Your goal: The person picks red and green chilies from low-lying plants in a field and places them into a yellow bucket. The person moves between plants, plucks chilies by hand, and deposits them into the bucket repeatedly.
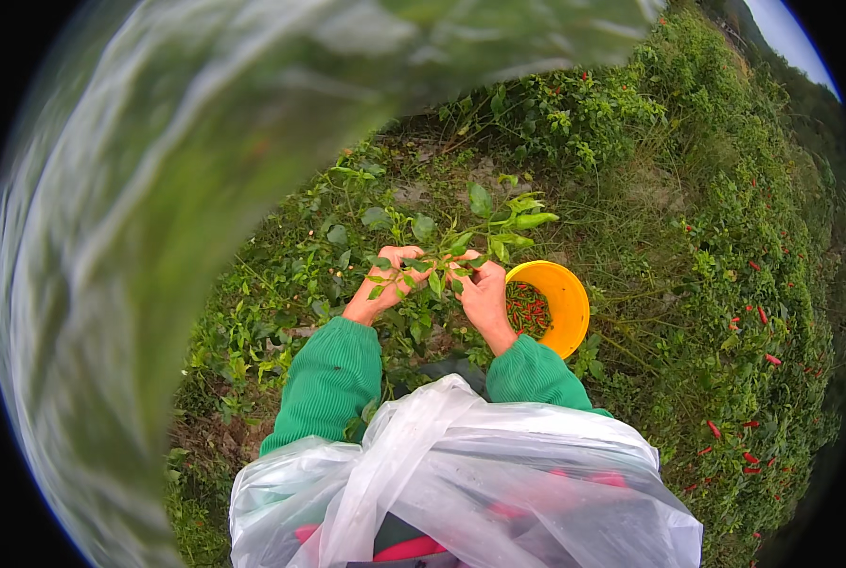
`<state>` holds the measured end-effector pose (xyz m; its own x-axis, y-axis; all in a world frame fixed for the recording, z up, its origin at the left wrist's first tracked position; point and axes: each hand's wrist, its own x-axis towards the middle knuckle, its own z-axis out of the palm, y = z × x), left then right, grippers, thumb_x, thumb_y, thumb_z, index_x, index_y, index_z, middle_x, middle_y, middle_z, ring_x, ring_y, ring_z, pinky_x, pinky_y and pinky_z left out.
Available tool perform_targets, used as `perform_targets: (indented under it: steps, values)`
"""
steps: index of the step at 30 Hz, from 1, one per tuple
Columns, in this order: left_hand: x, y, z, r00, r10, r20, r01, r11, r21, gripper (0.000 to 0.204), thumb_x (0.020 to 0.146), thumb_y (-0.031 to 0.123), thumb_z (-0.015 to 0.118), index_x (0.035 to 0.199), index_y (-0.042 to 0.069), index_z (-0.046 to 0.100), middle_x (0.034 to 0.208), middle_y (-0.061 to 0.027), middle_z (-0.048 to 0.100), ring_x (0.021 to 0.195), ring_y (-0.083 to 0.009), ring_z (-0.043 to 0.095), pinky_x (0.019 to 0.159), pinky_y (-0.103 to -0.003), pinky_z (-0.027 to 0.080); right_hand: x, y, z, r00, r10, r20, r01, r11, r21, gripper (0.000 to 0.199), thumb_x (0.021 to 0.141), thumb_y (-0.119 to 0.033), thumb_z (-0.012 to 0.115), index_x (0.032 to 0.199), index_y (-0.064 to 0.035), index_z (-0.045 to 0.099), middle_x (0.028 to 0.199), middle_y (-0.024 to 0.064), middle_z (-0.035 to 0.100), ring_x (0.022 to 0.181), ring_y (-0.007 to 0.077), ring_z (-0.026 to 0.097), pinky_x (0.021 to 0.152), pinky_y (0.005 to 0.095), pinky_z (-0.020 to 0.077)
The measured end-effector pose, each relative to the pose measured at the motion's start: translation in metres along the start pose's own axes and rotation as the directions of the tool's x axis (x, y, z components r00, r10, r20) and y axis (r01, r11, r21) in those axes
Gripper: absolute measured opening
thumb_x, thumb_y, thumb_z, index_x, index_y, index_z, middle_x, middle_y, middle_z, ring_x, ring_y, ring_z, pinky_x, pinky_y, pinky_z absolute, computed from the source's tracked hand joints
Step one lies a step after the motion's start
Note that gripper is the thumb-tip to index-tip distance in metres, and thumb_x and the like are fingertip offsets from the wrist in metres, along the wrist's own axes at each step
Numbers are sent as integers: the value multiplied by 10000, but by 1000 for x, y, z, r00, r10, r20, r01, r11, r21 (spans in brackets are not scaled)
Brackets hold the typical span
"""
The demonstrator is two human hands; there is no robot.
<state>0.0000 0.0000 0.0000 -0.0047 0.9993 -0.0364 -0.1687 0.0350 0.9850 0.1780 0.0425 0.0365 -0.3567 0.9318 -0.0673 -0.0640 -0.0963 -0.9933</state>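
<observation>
"Where does the leafy branch [437,257] lie?"

"Mid-frame, between the two hands, with leaves in front of the fingers. Its long green chilies [535,221] point right, just above the right hand [483,292]."

"How do the hands stand?"

"The left hand [396,276], left of centre, pinches the branch. The right hand's fingers bend in at the branch from the other side; leaves cover the tips, so I cannot tell whether they grip."

"And beside them?"

"A yellow bucket [575,308] just right of the right hand, with small red chilies [527,310] inside, some green among them."

"Anything to read on it?"

"What shows of its wall is plain yellow. The sleeves [332,374] are plain ribbed green, and the plastic sheet [499,473] at lower centre is see-through, pink cloth [412,548] showing through."

"And further right?"

"Bushes [759,284] dotted with red chilies."
</observation>
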Motion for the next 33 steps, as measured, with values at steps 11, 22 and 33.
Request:
perform_targets:
  steps: [11,22,33]
  values:
    - [-12,12,-7,946,-164,-278,83,955,-284,361,833,273,689,1114,82,568,1067,-7,585,979,-138,527,914,-325,365,10,3,26,928,159,338,-373,391,841,90,951,-133,457,964,-67,518,823,57,577,664,142,508,516,259,378]
    - [-9,18,-11,953,-198,-227,203,979,-3,270,879,232,644,1051,89,494,1132,-8,522,1058,-125,456,971,-319,327,10,-44,6,995,-29,101,-1,957,291,180,854,-50,616,1014,-28,535,801,15,555,590,70,482,479,223,374]
    - [-2,31,7,954,-129,-269,145,989,41,341,876,260,634,1150,83,534,1180,-36,503,1038,-134,482,905,-293,397,-14,-75,10,923,-304,235,356,906,-230,247,771,-75,692,995,-7,617,810,4,597,712,68,528,650,229,438]
